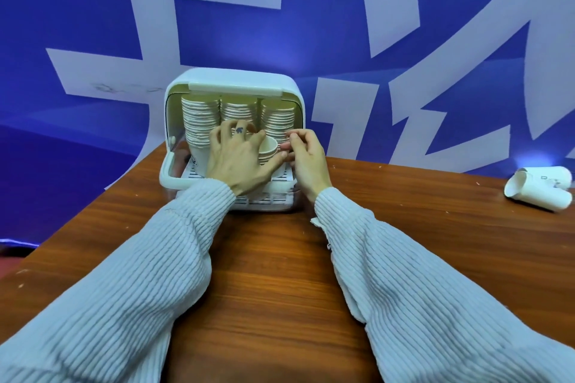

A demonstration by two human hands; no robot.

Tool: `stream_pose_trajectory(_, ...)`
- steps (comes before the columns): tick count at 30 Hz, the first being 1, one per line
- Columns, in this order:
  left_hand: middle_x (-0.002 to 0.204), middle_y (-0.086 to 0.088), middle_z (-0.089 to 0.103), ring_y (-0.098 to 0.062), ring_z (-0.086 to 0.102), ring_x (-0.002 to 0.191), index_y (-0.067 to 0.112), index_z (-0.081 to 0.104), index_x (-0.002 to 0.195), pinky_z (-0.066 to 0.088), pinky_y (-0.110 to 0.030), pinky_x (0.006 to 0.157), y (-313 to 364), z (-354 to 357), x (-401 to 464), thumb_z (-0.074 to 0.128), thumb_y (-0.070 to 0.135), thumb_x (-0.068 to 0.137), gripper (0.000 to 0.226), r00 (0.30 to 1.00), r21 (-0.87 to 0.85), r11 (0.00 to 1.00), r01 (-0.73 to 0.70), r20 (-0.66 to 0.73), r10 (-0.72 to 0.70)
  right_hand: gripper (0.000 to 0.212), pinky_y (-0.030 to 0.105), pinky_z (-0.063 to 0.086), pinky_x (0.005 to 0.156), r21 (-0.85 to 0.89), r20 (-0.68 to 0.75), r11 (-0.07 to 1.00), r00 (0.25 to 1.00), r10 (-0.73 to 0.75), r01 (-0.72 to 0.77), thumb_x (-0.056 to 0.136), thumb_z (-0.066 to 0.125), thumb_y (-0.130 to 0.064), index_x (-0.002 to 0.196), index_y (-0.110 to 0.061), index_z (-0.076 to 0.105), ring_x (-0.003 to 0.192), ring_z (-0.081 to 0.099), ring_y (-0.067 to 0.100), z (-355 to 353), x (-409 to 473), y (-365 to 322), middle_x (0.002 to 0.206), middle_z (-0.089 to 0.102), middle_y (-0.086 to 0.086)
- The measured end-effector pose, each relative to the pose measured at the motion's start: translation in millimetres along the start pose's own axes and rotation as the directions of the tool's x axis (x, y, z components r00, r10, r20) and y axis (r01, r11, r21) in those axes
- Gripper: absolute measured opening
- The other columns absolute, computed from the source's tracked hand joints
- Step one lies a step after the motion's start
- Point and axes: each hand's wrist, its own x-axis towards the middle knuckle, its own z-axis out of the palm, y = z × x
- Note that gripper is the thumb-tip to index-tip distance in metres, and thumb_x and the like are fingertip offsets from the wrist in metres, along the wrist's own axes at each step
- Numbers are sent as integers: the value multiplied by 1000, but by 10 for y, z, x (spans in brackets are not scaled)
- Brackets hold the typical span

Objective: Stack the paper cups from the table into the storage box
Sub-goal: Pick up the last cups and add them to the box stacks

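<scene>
A white storage box (174,171) stands open at the far middle of the wooden table. Inside it rise three tall stacks of paper cups (199,118). In front of them sits a short stack of paper cups (268,148) with its open mouth up. My left hand (236,162) is wrapped around that short stack, fingers spread over it. My right hand (306,158) is beside it on the right, fingertips pinching the rims at the stack's right side. The lower part of the short stack is hidden by my hands.
Two loose paper cups (538,193) lie on their sides, nested, at the table's far right edge. The table (280,274) has a brown wooden top. A blue and white wall banner stands right behind the box.
</scene>
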Motion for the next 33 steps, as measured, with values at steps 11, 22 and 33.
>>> stream_pose_trajectory(11, 142, -8, 50, -30, 47, 127, 21, 63, 122, 43, -49, 103, 1314, 335, -218, 55, 35, 87, 39, 976, -424, 883, -201, -166, 142, 16, 46, 57, 88, -94, -134, 996, 991, -11, -2, 104, 55, -26, 101, -18, 68, 91, 67, 23, -1065, -344, 251, 95, 71, 3)
stream_pose_trajectory(22, 155, 0, 33, -21, 42, 138, 26, 55, 135, 45, -43, 108, 3120, 659, -334, 60, 32, 93, 43, 957, -702, 692, -168, 52, 286, 12, 39, 56, 85, -382, -399, 916, 916, -47, -120, 100, 56, -26, 97, -29, 68, 88, 65, 11, -2952, -769, 491, 92, 70, -10)
stream_pose_trajectory(33, 158, 13, 24, -18, 48, 133, 34, 46, 143, 48, -39, 105, 3354, 898, -435, 60, 41, 96, 49, 928, -718, 681, -145, 140, 345, 65, 45, 29, 122, -714, -652, 456, 742, -157, -531, 91, 60, -9, 152, -26, 44, 152, 29, 25, -4198, -141, 844, 161, 40, -1)
